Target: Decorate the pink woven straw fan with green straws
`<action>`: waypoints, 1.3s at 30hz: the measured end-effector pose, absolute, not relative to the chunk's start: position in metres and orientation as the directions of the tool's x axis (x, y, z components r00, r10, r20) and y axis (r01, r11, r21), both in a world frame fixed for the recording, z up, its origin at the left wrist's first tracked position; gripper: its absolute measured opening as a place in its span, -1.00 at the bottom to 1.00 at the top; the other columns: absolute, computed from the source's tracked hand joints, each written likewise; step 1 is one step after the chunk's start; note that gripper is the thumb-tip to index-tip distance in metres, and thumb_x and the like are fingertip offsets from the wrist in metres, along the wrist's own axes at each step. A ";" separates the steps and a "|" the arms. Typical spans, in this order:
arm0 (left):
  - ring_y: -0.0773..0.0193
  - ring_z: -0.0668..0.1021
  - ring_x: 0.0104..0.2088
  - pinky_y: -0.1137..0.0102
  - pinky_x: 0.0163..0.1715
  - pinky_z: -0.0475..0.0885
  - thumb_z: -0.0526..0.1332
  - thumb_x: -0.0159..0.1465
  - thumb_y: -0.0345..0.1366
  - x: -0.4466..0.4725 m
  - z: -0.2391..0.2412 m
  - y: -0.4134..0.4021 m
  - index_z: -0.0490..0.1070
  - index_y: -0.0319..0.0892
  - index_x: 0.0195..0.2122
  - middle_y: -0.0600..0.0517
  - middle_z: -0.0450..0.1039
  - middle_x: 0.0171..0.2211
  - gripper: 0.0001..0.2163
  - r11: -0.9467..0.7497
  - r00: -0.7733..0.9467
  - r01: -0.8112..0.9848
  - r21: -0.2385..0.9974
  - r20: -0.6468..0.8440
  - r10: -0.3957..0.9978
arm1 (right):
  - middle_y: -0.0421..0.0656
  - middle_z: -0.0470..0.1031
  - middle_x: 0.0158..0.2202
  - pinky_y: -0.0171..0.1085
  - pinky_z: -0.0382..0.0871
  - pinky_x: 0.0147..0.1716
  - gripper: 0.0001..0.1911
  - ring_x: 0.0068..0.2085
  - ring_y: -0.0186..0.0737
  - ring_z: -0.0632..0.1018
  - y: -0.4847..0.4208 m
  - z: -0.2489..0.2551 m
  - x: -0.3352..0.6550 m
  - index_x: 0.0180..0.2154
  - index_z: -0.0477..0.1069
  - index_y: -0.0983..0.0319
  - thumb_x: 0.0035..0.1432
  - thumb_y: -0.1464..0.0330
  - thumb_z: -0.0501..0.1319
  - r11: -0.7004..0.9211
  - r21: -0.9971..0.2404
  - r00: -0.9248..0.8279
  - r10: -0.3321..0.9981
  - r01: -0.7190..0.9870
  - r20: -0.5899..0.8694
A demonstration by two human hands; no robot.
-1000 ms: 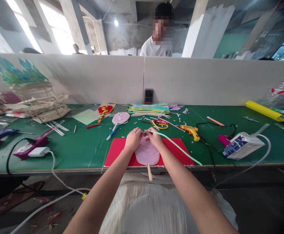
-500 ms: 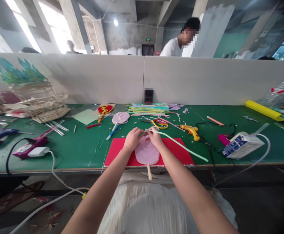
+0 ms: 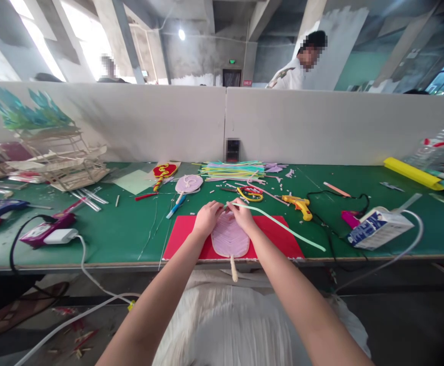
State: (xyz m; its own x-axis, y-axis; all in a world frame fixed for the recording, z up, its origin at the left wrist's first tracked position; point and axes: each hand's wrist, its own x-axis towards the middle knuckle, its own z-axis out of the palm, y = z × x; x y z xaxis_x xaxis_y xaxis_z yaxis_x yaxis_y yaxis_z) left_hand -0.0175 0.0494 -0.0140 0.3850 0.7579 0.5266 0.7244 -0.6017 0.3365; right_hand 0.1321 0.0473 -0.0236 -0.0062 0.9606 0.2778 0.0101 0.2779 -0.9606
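A pale green pipe cleaner (image 3: 283, 223) runs from my fingertips out to the right and ends over the table. My right hand (image 3: 242, 213) is closed with its fingertips pinching this strip. My left hand (image 3: 208, 217), also closed, meets it at the strip's near end; the exact grip is too small to make out. Between my wrists lies a lilac fan (image 3: 229, 241) built of rows of pipe cleaner, its cream handle (image 3: 233, 269) pointing at me over the table edge. The fan rests on a red board (image 3: 182, 236), and its top edge is partly hidden by my hands.
Beyond my hands lie yellow-handled scissors (image 3: 250, 193), a yellow glue gun (image 3: 299, 206) and a bundle of coloured pipe cleaners (image 3: 231, 171). A round lilac fan (image 3: 189, 184) and a red one (image 3: 165, 170) sit left. A white box (image 3: 380, 227) and cables stand right.
My hands, the strip and the fan look almost the same. Behind the partition, the person in white has moved to the right.
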 end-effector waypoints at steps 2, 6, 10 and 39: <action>0.27 0.45 -0.29 0.42 -0.30 0.30 0.05 0.26 -0.28 -0.017 -0.014 0.049 0.39 -0.16 -0.28 0.00 0.41 -0.32 -0.84 -0.604 0.397 0.734 0.309 0.526 0.752 | -0.21 0.40 -0.54 -0.24 0.42 -0.64 -0.65 -0.47 -0.19 0.48 0.048 -0.025 0.133 -0.46 0.24 0.17 0.00 0.02 0.16 0.278 -0.960 -0.011 0.960 0.009 0.278; 0.27 0.45 -0.30 0.43 -0.31 0.31 0.05 0.27 -0.27 -0.017 -0.013 0.048 0.39 -0.16 -0.29 0.01 0.41 -0.33 -0.84 -0.609 0.407 0.738 0.291 0.528 0.745 | -0.22 0.40 -0.53 -0.25 0.42 -0.64 -0.66 -0.48 -0.21 0.47 0.051 -0.028 0.134 -0.46 0.26 0.17 0.00 0.03 0.16 0.286 -0.958 -0.013 0.958 0.008 0.286; 0.29 0.45 -0.30 0.44 -0.32 0.31 0.04 0.27 -0.26 -0.017 -0.011 0.047 0.38 -0.16 -0.30 0.01 0.40 -0.33 -0.84 -0.609 0.402 0.733 0.304 0.529 0.748 | -0.22 0.39 -0.53 -0.25 0.42 -0.63 -0.64 -0.48 -0.22 0.46 0.052 -0.029 0.134 -0.46 0.28 0.17 -0.02 0.01 0.17 0.285 -0.958 -0.002 0.959 0.030 0.285; 0.22 0.44 -0.31 0.36 -0.32 0.23 -0.09 0.32 -0.33 -0.011 -0.011 0.045 0.26 -0.19 -0.30 -0.01 0.40 -0.39 -0.83 -0.547 0.479 0.830 0.106 0.365 0.798 | -0.23 0.38 -0.56 -0.34 0.38 -0.64 -0.63 -0.49 -0.27 0.46 0.045 -0.017 0.131 -0.49 0.26 0.19 -0.07 0.02 0.21 0.207 -0.978 -0.022 0.978 -0.024 0.208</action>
State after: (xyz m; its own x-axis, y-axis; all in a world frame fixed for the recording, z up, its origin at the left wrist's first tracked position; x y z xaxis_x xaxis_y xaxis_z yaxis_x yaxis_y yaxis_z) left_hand -0.0114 0.0450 -0.0114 0.4794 0.7983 0.3646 0.8303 -0.5471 0.1061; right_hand 0.1311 0.0445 -0.0171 -0.0215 0.9779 0.2078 -0.0237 0.2073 -0.9780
